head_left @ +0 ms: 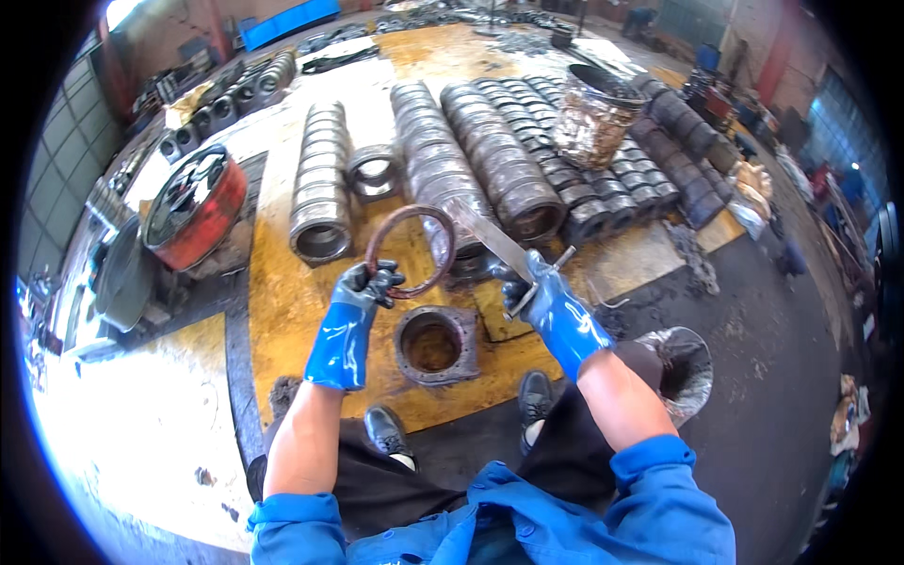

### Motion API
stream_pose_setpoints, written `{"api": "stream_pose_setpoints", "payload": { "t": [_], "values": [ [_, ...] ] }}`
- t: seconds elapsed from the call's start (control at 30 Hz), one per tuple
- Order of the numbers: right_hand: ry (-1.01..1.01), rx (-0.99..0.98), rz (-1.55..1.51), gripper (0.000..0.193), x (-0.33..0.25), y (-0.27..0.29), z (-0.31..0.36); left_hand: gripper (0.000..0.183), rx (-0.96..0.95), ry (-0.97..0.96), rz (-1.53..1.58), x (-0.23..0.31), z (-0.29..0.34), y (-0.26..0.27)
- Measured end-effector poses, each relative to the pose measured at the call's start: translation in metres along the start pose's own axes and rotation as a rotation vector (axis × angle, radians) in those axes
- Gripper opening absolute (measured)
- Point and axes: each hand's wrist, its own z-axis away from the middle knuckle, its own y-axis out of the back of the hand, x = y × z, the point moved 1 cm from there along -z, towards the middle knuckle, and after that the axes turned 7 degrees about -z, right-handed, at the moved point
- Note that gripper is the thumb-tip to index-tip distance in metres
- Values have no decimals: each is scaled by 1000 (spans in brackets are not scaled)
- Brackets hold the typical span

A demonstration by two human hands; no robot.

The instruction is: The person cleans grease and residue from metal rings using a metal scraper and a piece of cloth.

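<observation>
My left hand (365,284), in a blue glove with dark fingers, is closed around the lower left of a rusty brown ring (449,254), which stands tilted up. My right hand (534,285), gloved the same way, grips a flat metal scraper (500,242). Its blade points up and left toward the ring, its tip close to the ring's far side. A thin metal rod (563,259) crosses at the same hand; whether it belongs to the scraper, I cannot tell. Below and between both hands, a round-bored metal housing (468,350) sits on the yellow board.
Beyond my hands lie rows of metal cylinders (320,179), with a single one (374,172) between rows. A dirty bucket (591,127) stands on the right rows. At left is a red drum (209,218); a lined bin (692,372) stands by my right knee. My shoes flank the housing.
</observation>
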Motion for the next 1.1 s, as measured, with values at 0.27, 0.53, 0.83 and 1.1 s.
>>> {"api": "stream_pose_setpoints", "payload": {
  "t": [0.27,0.53,0.83,1.1],
  "values": [
    [132,-41,221,32,26,-2,-10,16,64,-22,-471,-3,17,7],
    [171,-159,783,45,64,-9,11,15,75,44,-645,-39,9,-3],
    [289,-49,481,23,25,-6,34,23,218,18,-210,-19,-2,15],
    [223,-38,308,35,22,-34,40,32,-40,-64,4,-12,8,-6]
  ]
}}
